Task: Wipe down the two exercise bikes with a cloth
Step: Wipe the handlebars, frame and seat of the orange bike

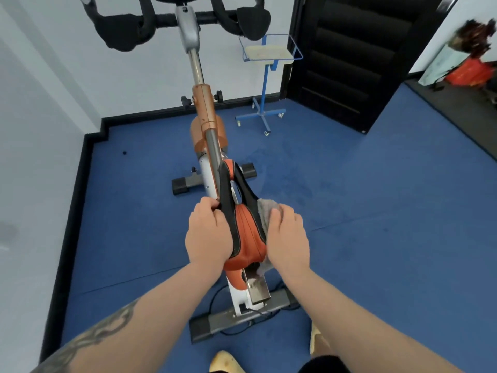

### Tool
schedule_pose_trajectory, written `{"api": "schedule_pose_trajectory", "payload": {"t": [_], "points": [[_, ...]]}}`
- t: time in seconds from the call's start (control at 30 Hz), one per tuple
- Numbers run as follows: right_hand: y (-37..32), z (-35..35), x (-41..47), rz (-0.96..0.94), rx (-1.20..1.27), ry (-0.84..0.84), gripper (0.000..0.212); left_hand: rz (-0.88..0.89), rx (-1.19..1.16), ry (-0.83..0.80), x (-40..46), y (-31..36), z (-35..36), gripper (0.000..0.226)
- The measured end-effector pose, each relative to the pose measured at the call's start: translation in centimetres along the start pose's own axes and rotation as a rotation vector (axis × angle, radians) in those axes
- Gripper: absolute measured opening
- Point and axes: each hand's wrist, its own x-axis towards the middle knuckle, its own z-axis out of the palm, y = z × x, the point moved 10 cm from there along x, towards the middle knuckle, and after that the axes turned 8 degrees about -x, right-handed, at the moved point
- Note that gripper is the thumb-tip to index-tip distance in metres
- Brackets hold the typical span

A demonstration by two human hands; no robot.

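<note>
An orange and black saddle (246, 232) of an exercise bike (208, 135) is held between two bare hands, seen from above. The left hand (208, 238) is laid along the saddle's left edge, and its fingers (212, 207) are curled over the black rim near the narrow nose, clamped on it. The right hand (287, 238) is pressed against the saddle's right flank with a grey cloth (265, 214) trapped under it; its fingers (279, 214) lie close together and only gently bent over the cloth, which shows just beyond the fingertips and again below the heel of the hand. Whether the thumb of the right hand grips the cloth cannot be told, since it is hidden behind the saddle. Ahead of both sets of fingers, the grey seat tube and the copper frame run away toward the black handlebars (174, 22) at the far wall. Beyond the right fingertips, well apart, a blue wheeled stand (265, 76) with a tray is parked beside a dark door (357, 57). Below the wrists, the bike's rear foot bar (242, 316) rests on the blue carpet (376, 224), with a black cable looped around it.
</note>
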Motion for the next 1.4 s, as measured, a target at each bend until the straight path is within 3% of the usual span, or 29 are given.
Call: {"api": "schedule_pose_trajectory", "payload": {"t": [0.1,0.23,0.4,0.47,0.6,0.77,0.9,0.97,1.1,1.23,1.33,1.4], "points": [[-1.8,-0.3,-1.2,-0.225,-0.200,0.067,0.049,-0.015,0.006,0.026,-0.1,0.1,-0.1,0.022],[-3.9,0.9,3.0,-0.278,-0.310,-0.149,0.044,-0.035,0.075,0.084,-0.6,0.6,-0.7,0.024],[-4.0,0.4,-2.2,-0.613,-0.496,-0.059,0.061,-0.108,0.292,0.178,-2.0,1.2,-0.4,0.029],[-5.1,1.1,-0.5,-0.689,-0.470,-0.133,0.064,-0.192,0.354,0.245,-2.5,1.3,0.1,0.032],[-7.4,3.2,3.9,-0.609,-0.358,-0.358,0.065,-0.265,0.340,0.352,-3.3,1.2,-0.2,0.035],[-7.3,3.6,1.5,-0.872,-0.432,-0.324,0.071,-0.311,0.302,0.417,-3.6,1.0,-0.7,0.036],[-11.0,5.6,6.7,-0.662,-0.179,-0.458,0.071,-0.339,0.273,0.493,-4.3,1.1,-1.1,0.036],[-11.6,6.0,7.1,-0.695,-0.157,-0.457,0.069,-0.344,0.274,0.513,-4.4,1.1,-1.2,0.036],[-11.0,6.7,3.8,-1.195,-0.517,-0.394,0.072,-0.332,0.274,0.521,-4.3,1.1,-1.3,0.035],[-14.9,6.8,7.1,-1.269,-0.452,-0.423,0.044,-0.305,0.264,0.550,-4.6,1.5,-1.4,0.038],[-15.7,7.7,5.7,-1.409,-0.626,-0.321,0.043,-0.313,0.235,0.545,-4.7,1.3,-1.4,0.032],[-14.9,6.6,3.2,-1.558,-0.444,-0.403,0.041,-0.317,0.198,0.558,-4.9,1.0,-1.5,0.025]]}}
